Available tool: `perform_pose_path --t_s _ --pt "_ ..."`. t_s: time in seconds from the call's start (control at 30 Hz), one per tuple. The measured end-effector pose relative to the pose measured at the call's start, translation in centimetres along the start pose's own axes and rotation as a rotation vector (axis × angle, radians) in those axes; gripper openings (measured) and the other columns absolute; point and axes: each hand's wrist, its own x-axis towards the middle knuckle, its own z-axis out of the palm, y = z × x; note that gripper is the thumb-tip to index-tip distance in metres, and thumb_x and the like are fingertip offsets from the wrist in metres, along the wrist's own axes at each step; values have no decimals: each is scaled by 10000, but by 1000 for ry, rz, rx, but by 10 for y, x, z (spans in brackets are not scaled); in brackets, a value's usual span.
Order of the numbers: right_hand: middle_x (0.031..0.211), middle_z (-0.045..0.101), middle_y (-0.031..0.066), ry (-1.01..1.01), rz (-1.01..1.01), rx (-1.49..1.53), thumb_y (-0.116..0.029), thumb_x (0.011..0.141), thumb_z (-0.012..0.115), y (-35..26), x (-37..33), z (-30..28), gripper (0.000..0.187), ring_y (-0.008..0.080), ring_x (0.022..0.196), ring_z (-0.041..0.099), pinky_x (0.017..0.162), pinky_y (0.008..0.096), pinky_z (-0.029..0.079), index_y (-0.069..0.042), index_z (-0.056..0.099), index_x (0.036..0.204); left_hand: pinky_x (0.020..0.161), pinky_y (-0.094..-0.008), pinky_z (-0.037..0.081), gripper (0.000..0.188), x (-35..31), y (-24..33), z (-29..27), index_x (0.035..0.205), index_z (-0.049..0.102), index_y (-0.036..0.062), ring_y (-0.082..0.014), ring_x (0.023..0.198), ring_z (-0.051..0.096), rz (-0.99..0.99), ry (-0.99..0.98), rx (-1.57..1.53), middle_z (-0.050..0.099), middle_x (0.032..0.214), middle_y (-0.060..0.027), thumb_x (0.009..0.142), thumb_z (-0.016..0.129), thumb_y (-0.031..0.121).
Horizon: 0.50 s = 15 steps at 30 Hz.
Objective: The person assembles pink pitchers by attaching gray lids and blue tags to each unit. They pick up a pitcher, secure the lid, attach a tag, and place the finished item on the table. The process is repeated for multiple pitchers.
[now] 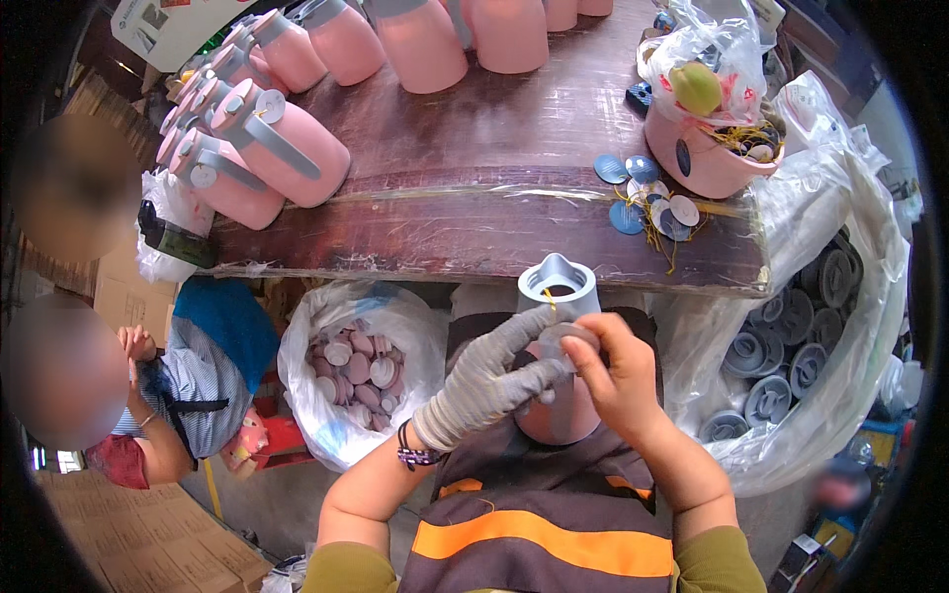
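Note:
A pink thermos jug [554, 415] with a grey collar and spout stands upright between my legs, at the table's near edge. Its top is uncovered. My left hand [494, 376], in a grey knit glove, is closed in front of the jug, fingers at a round hang tag [563, 341] on a yellow string. The string runs up to the jug's rim. From the other side my bare right hand [621, 376] pinches the same tag between thumb and forefinger. Gloved fingers partly hide the jug's handle.
Several pink jugs [297, 148] stand on the dark table [445, 168]. Round tags [647, 198] lie near a pink tub [682, 158] at right. Bags hold pink lids [361, 366] on the left, grey lids [781, 336] on the right. A person [213, 346] sits at left.

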Motion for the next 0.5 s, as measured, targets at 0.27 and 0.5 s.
perform_pose_path --t_s 0.27,0.5 --pt "893 580 34 -146 438 536 -239 953 552 0 -28 4 231 130 831 552 766 286 455 -30 548 1054 772 -276 493 250 19 -3 -2 1058 610 30 -133 834 614 417 38 555 642 923 -45 809 634 37" --pt "665 494 -36 -112 597 763 -292 955 560 4 -45 0 271 32 509 411 439 192 307 -57 557 1091 747 -292 501 335 16 -37 -64 1093 559 56 -143 852 591 110 466 -165 617 918 -30 801 658 188"
